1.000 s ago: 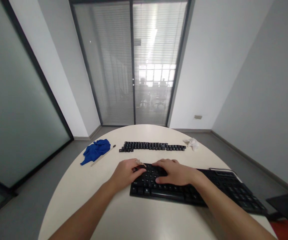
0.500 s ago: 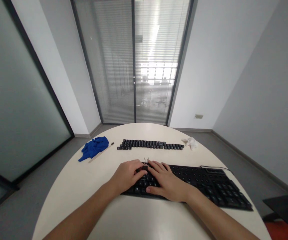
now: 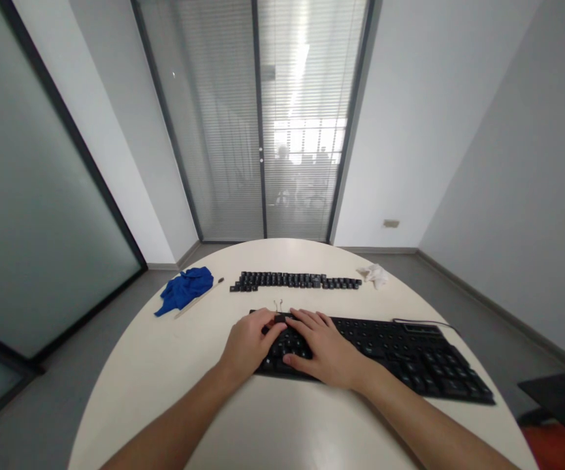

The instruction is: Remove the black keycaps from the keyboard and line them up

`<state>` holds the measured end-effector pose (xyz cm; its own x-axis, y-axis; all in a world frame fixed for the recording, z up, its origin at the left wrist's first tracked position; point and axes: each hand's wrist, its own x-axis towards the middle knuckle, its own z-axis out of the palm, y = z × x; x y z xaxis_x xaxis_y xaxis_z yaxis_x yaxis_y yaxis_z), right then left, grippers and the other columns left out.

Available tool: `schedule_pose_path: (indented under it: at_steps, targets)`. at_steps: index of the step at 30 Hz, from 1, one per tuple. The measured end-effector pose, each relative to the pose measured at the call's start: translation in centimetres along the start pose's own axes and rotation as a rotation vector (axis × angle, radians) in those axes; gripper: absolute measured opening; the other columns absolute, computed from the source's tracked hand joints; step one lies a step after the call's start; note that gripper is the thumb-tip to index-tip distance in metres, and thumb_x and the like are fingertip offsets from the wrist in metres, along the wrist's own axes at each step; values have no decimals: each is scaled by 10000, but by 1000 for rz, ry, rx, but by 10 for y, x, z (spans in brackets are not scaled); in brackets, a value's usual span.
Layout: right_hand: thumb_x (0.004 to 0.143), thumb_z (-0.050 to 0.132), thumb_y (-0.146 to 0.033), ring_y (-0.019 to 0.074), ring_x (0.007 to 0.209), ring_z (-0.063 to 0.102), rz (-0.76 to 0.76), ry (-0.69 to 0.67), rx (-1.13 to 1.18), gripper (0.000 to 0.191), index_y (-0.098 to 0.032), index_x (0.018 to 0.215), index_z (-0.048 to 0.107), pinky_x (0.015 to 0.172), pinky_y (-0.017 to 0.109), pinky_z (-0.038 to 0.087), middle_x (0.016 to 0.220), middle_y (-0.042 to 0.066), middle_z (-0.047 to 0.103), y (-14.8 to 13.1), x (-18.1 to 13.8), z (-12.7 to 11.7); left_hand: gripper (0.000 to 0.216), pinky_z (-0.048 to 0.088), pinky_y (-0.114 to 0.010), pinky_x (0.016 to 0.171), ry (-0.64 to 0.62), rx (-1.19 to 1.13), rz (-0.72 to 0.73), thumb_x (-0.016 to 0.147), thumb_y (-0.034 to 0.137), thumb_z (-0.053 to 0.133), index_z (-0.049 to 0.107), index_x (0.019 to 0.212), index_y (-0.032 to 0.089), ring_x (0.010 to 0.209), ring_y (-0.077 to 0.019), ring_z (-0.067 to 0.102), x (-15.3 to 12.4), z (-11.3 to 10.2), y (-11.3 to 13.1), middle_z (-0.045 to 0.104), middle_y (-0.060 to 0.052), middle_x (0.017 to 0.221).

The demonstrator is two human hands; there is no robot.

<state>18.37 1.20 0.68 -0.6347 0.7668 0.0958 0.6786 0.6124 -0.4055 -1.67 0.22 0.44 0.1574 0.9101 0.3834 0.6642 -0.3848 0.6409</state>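
One keyboard (image 3: pixel 441 362) lies on the table (image 3: pixel 282 418), under both hands; the left hand (image 3: pixel 247 341) has thumb and fingers narrow around a small wire-armed clip (image 3: pixel 280 318) at the keyboard's far left part; the right hand (image 3: pixel 328 352) rests on the keyboard, thumb wide from the other fingers, the fingertips near the clip. Beyond stand rows of keycaps (image 3: pixel 287 280); left of them lie a brush (image 3: pixel 200 297) and a blue cloth (image 3: pixel 185 289), right of them a white wad (image 3: pixel 375 276).
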Motion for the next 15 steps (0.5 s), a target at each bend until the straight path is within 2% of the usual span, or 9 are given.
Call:
schedule_pose_path:
  at_steps: [3,7,15]
  targets:
    - [848,540,-618,303,1415,280,5,3,6,723,-206,1432,433,1156,536,159,1534,127,344,0,0,0,219,430,-268,686,27,-68,-18,914,319,535,634,778,179,728,-175,599,-7,3,-6,660,-22,772]
    - [849,557,-598,304,1416,283,-7,20,20,690,-220,1417,453,1157,542,156,1531,117,353,2,-1,2,275,424,-263,640,55,-97,-67,919,346,526,602,720,172,692,-173,591,-7,3,-10,645,-23,732]
    - [850,585,-552,307,1412,295,-14,36,35,631,-222,1379,492,1157,546,166,1521,121,371,1,-2,1,269,414,-252,600,-27,-103,-40,916,342,538,605,722,169,661,-161,576,-7,6,-11,629,-15,712]
